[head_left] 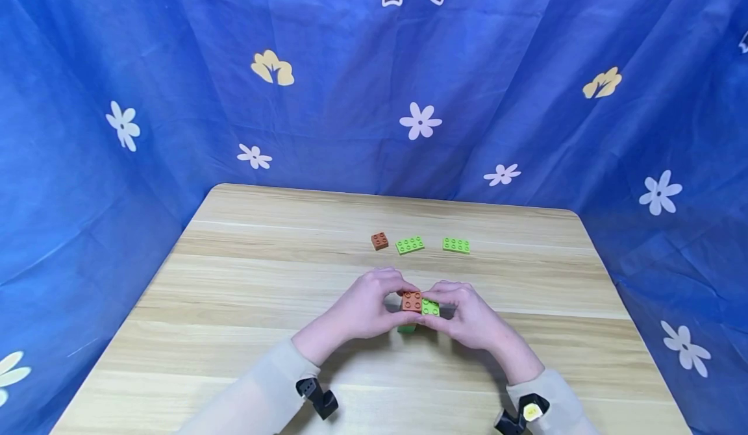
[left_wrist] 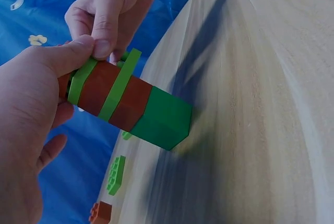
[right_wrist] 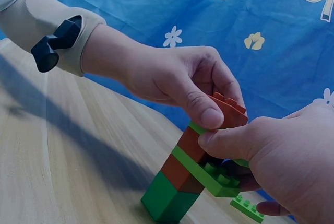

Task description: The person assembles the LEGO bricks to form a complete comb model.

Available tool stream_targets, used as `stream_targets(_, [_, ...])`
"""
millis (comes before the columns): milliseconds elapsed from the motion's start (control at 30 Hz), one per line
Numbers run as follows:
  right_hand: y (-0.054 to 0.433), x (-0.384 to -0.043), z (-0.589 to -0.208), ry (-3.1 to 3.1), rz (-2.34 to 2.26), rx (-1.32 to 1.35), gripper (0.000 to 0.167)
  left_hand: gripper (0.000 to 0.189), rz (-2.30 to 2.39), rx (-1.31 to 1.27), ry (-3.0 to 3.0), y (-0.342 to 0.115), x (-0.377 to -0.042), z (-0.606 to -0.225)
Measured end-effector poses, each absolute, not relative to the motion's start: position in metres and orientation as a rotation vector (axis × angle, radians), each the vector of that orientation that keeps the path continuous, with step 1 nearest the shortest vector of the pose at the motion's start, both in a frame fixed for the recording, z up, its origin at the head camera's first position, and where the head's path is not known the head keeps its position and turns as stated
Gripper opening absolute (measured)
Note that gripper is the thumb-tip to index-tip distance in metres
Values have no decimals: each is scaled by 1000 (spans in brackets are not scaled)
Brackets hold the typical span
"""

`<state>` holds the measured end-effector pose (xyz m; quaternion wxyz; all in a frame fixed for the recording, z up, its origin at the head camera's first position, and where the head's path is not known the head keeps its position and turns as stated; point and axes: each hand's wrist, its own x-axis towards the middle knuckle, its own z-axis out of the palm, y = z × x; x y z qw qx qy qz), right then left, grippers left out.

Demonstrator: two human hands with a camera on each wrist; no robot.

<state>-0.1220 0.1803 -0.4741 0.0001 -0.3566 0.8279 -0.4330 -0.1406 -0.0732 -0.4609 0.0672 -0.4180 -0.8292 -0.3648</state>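
Note:
A stack of toy building bricks leans slightly between my two hands, its dark green base block [left_wrist: 163,118] at the bottom. Above that come a brown brick [right_wrist: 182,173], a light green plate [right_wrist: 201,169] jutting out to one side, another brown brick and an upper light green plate [left_wrist: 82,80]. The top brown brick [head_left: 411,300] shows its studs. My left hand [head_left: 369,305] grips this top brick between thumb and fingers. From the other side my right hand [head_left: 470,316] pinches the upper light green plate's jutting end; its fingertips are partly hidden.
Farther back on the wooden table [head_left: 263,240] lie a loose brown brick [head_left: 380,241], a light green plate [head_left: 410,246] and a second light green plate [head_left: 456,246]. A blue patterned curtain [head_left: 350,97] hangs behind the table and along its sides.

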Motion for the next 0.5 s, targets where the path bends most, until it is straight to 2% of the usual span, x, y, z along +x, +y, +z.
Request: stream_targets(500, [180, -121, -472, 2621, -1339, -1127, 40, 40, -991, -1289, -2434, -72, -143, -462])
